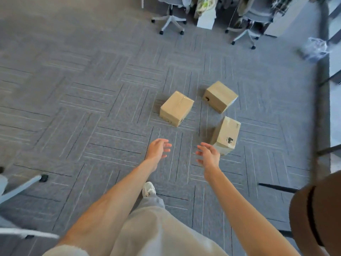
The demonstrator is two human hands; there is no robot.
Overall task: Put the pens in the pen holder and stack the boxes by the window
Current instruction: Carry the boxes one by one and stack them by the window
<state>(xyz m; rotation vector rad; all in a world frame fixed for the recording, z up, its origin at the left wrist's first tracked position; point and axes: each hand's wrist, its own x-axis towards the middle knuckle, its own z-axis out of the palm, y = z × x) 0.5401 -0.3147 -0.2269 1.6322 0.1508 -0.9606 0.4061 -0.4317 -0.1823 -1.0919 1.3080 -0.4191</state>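
Note:
Three brown cardboard boxes lie apart on the grey carpet. The left box [176,108] sits flat with its taped seam up. The far box [220,96] is behind it to the right. The near box [226,134] stands on end, just right of my right hand. My left hand [159,149] and my right hand [208,154] are stretched out in front of me, palms facing each other, fingers spread and relaxed, holding nothing. Both hover short of the boxes. No pens or pen holder are in view.
Two office chairs [171,17] [246,30] stand at the back by desks. A clear plastic bag [314,48] lies at the far right. A dark frame [322,89] runs along the right. A chair base [20,187] is at the left, a brown round object [317,215] at lower right.

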